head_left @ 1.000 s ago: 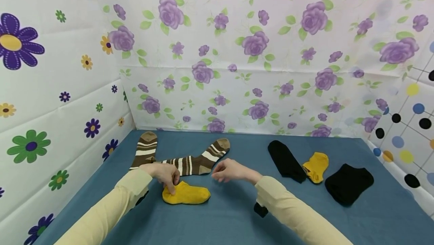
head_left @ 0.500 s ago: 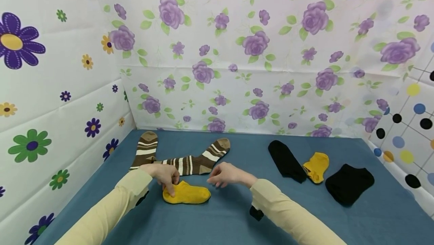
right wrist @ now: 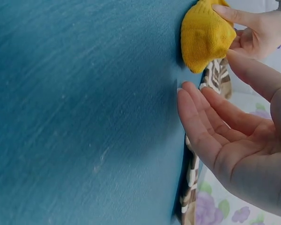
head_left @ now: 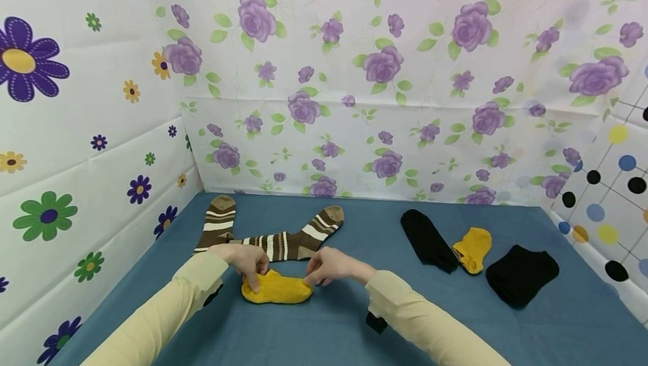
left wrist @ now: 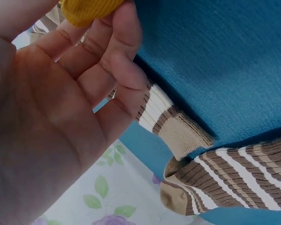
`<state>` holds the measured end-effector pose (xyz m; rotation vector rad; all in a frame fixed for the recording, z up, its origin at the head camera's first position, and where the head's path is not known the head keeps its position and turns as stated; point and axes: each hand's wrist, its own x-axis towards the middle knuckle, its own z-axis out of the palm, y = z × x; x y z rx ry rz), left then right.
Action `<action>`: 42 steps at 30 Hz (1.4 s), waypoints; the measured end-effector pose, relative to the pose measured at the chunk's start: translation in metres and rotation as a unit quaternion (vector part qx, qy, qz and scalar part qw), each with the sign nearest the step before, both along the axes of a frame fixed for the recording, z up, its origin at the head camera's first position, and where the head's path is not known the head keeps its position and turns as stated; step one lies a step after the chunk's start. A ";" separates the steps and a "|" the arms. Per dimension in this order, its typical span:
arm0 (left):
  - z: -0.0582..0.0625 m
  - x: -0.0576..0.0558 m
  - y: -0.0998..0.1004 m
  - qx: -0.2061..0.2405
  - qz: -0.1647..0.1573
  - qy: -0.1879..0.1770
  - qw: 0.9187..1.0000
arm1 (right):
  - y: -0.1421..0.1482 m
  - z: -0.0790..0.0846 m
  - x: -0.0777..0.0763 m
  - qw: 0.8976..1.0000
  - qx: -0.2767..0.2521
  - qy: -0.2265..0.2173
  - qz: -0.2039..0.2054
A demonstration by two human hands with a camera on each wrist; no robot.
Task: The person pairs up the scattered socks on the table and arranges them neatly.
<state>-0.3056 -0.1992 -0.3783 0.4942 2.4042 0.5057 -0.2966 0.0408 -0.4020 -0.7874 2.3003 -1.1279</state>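
A yellow ankle sock (head_left: pixel 278 289) lies flat on the blue cloth before me, toe to the right. My left hand (head_left: pixel 248 262) pinches its left end between thumb and fingers; in the left wrist view, a yellow edge of it shows at the fingertips of that hand (left wrist: pixel 61 108). At the toe end is my right hand (head_left: pixel 331 266), its thumb tip right at the fabric. From the right wrist, the sock (right wrist: pixel 206 40) appears beyond the relaxed, parted fingers of my right hand (right wrist: pixel 246 145), which hold nothing.
Behind my hands lie two brown striped socks (head_left: pixel 275 246), one running sideways, the other pointing back. On the right are a long black sock (head_left: pixel 425 239), a second yellow sock (head_left: pixel 475 249) and a wider black sock (head_left: pixel 521 276). Floral sheets (head_left: pixel 324 130) wall the table.
My right hand has moved a little left and down, from beside the yellow sock to its toe. The left hand keeps its pinch and has barely moved.
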 end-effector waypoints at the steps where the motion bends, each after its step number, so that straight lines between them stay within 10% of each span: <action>1: 0.000 0.000 0.000 0.001 -0.001 -0.001 1.000 | -0.001 0.000 0.000 1.000 0.003 0.001 -0.001; 23: 0.000 0.001 -0.001 -0.016 0.001 0.008 1.000 | -0.015 -0.003 0.011 0.995 0.093 0.043 0.009; 42: 0.008 -0.002 -0.003 -0.036 -0.014 0.053 0.998 | -0.004 -0.003 0.005 0.998 -0.055 -0.007 -0.043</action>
